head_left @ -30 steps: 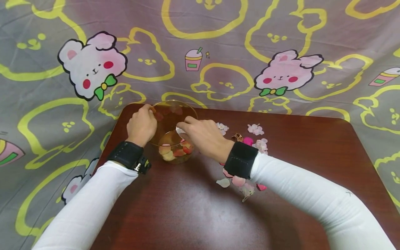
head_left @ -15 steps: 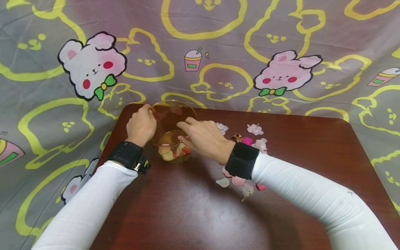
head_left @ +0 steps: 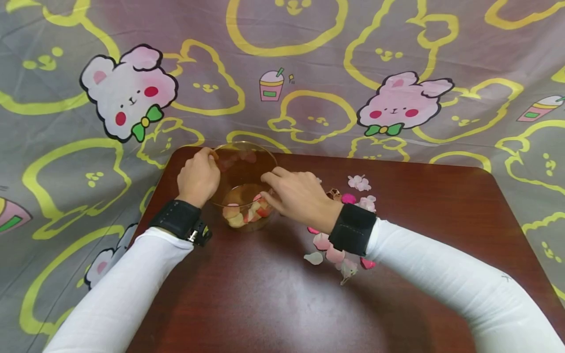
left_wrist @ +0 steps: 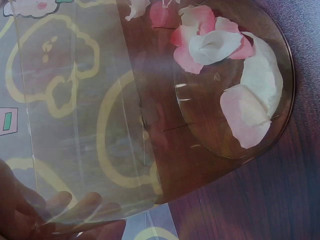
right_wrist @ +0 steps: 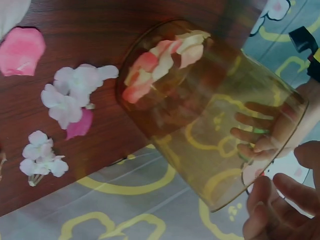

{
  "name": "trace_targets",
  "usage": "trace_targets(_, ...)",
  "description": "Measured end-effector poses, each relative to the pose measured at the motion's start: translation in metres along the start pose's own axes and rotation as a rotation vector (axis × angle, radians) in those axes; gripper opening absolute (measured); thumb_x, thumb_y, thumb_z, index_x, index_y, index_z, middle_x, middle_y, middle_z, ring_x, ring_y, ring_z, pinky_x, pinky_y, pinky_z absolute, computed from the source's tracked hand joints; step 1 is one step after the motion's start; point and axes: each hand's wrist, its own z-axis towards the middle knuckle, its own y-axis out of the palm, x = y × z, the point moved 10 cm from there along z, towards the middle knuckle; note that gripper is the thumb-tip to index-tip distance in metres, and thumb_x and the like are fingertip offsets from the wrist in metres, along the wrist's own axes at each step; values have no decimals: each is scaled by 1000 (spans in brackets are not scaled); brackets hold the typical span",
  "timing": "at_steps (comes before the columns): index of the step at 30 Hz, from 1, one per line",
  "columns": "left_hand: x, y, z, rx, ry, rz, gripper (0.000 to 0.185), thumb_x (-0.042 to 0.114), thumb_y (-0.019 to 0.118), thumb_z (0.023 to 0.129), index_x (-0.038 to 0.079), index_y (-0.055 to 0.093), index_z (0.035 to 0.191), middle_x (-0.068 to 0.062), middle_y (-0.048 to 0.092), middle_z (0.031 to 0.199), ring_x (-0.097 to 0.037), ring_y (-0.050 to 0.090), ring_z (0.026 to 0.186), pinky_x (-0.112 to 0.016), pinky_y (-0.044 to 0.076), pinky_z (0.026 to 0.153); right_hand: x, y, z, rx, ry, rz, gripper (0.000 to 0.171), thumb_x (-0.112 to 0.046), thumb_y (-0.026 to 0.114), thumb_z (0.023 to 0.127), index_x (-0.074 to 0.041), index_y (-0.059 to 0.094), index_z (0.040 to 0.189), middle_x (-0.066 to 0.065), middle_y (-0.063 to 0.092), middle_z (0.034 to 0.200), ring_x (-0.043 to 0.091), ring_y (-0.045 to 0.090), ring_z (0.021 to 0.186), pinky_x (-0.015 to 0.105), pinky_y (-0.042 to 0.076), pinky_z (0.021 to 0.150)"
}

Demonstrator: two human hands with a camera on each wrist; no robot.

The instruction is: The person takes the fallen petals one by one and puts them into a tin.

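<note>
My left hand (head_left: 199,177) grips the glass bowl (head_left: 244,169) by its rim; my right hand (head_left: 296,197), fingers loose and empty, hovers beside it. I'd steady the bowl and drop petals (head_left: 247,213) gently.

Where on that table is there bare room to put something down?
The near half of the table, between the two sleeves, is bare wood, and so is the far right part past the blossoms. It is crowded around the glass cup, held by the left hand, and among the petals by the right hand.

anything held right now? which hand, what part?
Left hand grips the clear amber-tinted glass bowl by its left wall and rim. Right hand holds nothing visible.
</note>
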Motion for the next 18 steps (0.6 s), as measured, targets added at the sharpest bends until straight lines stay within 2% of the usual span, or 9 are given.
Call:
trace_targets(5,2,-1,0,2,1,-1,39,22,30,109,7,59,129,-28,65,128,-53,63,111,-65,49,89,8,1,-8,-22,20,15,24,-34,65,97,-15,70,113,-1,69,97,13,61,62,28,47,52)
trace_targets(10,2,-1,-1,2,3,-6,39,22,30,109,6,59,129,-28,65,128,-53,63,110,-65,49,88,13,4,-15,-58,37,19,29,-37,66,97,-16,70,116,0,72,102,14,60,65,25,46,53)
trace_targets(18,2,0,0,-3,4,-4,39,23,30,109,7,59,130,-28,65,128,-53,63,112,-65,49,89,16,10,-24,-56,15,-17,28,-36,70,95,-15,72,113,1,72,98,13,61,64,26,46,52)
